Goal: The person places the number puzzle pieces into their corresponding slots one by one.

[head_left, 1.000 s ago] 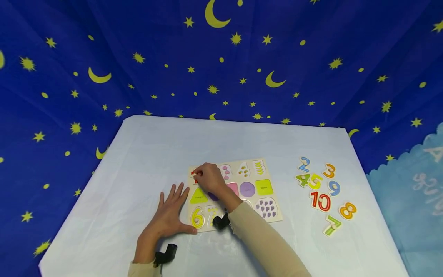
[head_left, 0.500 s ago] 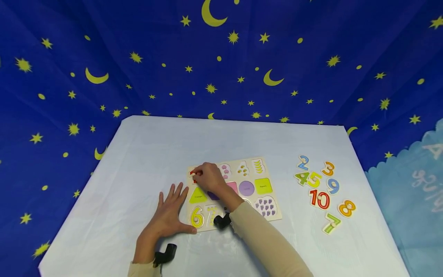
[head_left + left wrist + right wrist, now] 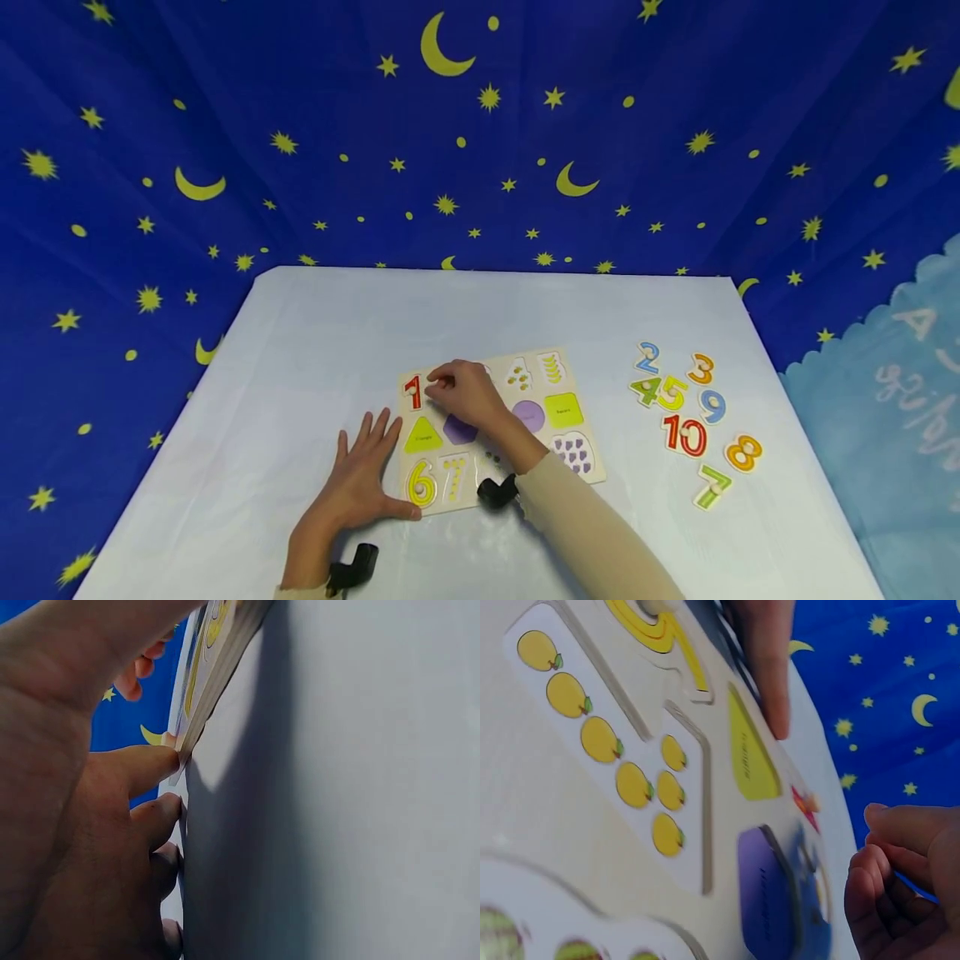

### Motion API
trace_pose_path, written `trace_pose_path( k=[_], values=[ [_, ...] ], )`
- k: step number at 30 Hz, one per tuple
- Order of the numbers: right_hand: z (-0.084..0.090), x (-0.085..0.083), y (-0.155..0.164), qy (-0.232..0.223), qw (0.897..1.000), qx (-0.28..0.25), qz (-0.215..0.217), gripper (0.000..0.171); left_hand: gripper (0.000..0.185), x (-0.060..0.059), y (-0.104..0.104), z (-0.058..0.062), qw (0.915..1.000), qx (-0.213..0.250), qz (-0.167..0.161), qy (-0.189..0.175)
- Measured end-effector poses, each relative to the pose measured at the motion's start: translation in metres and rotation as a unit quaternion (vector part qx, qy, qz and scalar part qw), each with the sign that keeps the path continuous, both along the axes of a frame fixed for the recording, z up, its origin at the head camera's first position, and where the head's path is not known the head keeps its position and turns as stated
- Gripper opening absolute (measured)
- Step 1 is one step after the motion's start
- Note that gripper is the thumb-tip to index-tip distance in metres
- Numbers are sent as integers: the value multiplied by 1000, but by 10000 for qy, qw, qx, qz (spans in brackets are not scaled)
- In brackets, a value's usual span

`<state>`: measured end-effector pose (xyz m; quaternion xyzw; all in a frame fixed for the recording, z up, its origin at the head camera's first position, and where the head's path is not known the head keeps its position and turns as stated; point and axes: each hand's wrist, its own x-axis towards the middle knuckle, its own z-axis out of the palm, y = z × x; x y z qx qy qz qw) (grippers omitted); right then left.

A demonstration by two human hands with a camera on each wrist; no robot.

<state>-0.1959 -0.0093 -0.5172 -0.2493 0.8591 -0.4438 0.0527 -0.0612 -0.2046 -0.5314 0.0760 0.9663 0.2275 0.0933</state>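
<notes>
A wooden number puzzle board lies on the white table. The red number 1 piece sits in its top left slot, the yellow number 6 piece in the bottom left one. My right hand hovers over the board just right of the 1, fingers loosely bent and nothing between them. In the right wrist view that hand is apart from the board. My left hand is spread flat along the board's left side, with index fingertip and thumb at its edge.
Loose number pieces lie right of the board, among them a blue 2, an orange 3, a red 10 and a green 7. A blue star-patterned cloth hangs behind the table.
My right hand has let go of the red 1 and moved slightly right, so the piece now shows whole. My left hand stays at the board's edge. The head view has shifted a little.
</notes>
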Motion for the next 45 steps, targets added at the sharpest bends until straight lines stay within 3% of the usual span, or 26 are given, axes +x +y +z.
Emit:
trace_pose_path(
  k=[8,21,27,45],
  values=[
    [12,-5,26,-245,9995,-212,37,21,139,-6,2,1,10000,-5,-10,27],
    [7,-9,50,-385,9988,-215,-199,24,139,-10,4,1,10000,-58,-11,44],
    [5,-9,58,-605,9976,-282,-188,25,138,-8,5,3,9998,12,100,-161],
    [-1,0,86,-417,9963,-506,-562,21,138,1,9,0,9992,-72,243,-304]
  ],
)
